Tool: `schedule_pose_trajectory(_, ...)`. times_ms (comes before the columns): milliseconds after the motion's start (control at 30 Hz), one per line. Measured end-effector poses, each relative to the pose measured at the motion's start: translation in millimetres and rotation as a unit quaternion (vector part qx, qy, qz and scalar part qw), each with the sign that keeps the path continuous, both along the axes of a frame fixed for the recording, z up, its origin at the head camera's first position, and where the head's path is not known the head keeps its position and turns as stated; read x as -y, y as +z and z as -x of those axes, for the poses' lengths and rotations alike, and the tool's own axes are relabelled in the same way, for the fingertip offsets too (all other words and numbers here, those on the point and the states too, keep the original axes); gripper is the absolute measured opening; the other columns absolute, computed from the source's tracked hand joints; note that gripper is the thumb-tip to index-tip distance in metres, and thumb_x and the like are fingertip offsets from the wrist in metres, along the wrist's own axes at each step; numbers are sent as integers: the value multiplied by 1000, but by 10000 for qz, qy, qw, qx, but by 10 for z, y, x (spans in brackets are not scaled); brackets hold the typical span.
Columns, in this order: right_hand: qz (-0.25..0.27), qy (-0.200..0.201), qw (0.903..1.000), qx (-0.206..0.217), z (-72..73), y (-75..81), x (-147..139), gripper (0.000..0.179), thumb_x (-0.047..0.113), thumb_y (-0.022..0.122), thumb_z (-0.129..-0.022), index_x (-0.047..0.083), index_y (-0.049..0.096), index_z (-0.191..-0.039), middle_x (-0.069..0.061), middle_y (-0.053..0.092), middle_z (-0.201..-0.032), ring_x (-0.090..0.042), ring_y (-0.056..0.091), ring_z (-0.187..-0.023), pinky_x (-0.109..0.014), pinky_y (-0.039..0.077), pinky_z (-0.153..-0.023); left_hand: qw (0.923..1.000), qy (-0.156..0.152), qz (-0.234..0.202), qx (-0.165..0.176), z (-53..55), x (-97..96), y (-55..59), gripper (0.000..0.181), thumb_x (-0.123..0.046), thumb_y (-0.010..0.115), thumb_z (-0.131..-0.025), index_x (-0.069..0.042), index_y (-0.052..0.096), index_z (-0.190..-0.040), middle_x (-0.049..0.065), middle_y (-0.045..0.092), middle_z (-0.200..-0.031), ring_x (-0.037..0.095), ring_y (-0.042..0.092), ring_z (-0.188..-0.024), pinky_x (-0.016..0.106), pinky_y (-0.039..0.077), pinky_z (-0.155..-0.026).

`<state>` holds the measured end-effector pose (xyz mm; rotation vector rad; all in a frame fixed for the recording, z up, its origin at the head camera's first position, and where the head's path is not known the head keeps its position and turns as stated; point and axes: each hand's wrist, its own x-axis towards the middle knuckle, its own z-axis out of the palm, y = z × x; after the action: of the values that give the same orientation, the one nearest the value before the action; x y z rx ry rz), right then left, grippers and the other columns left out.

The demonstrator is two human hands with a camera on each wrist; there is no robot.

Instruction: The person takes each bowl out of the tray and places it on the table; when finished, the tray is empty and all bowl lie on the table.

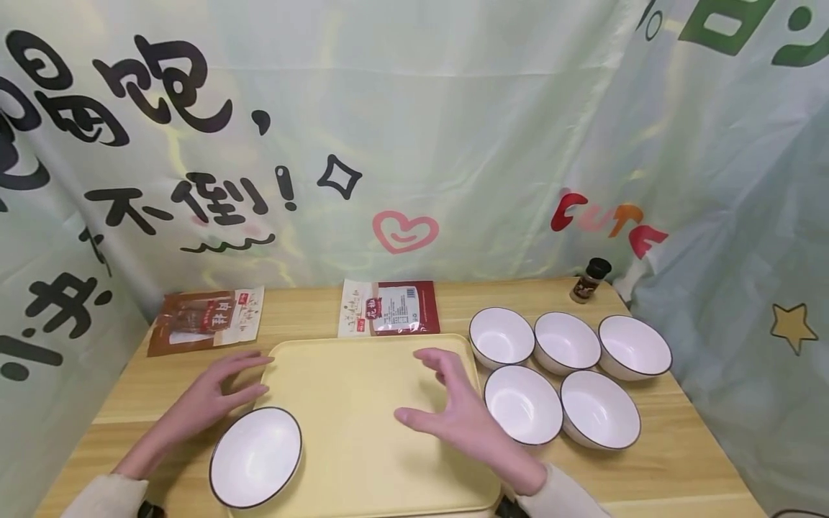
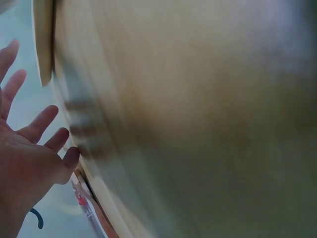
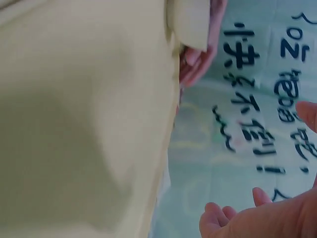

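A white bowl (image 1: 255, 457) with a dark rim is at the front left corner of a pale yellow tray (image 1: 363, 417), overlapping its left edge. Just beyond this bowl, my left hand (image 1: 210, 392) is spread at the tray's left side and holds nothing; its fingers also show in the left wrist view. My right hand (image 1: 456, 417) hovers over the right part of the tray, thumb and fingers apart, with nothing between them. The right wrist view has the bowl's side (image 3: 190, 25) at the top, close to the left hand (image 3: 200, 64).
Several matching white bowls (image 1: 523, 404) stand close together right of the tray. Behind them is a small black-capped spice jar (image 1: 586, 284). A brown packet (image 1: 204, 320) lies at back left and a red-and-white packet (image 1: 388, 308) behind the tray. A printed curtain (image 1: 492, 180) borders the wooden table.
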<state>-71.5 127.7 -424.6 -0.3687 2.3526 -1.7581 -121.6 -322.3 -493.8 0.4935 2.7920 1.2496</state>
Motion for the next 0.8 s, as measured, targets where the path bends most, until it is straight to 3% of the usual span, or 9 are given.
schedule_pose_trajectory(367,22,927,9952,325,8,-82,676,92,43,93,-84,22,45,-158,2,40,-159,-36,41,-148,-61,39,-118,9986,-127,397,-324,58,52,-47,49,-30,88,-96,-19,74,-141,28,47,-161,58,35,-148,87,26,-106)
schedule_pose_trajectory(600,-300,1397,9885,497,41,-69,1057,96,45,96,-82,30,42,-160,10,37,-160,-20,43,-148,-42,48,-108,9963,-162,724,-431,63,98,-47,55,-34,88,-94,-21,72,-145,27,46,-163,57,32,-150,89,19,-105)
schedule_pose_trajectory(800,-400,1736,9826,521,38,-78,1321,108,37,101,-79,28,37,-166,9,37,-160,-12,44,-146,-35,49,-106,9930,-204,1044,-513,58,129,-68,64,-39,88,-94,-22,66,-152,25,45,-165,56,33,-151,88,21,-103)
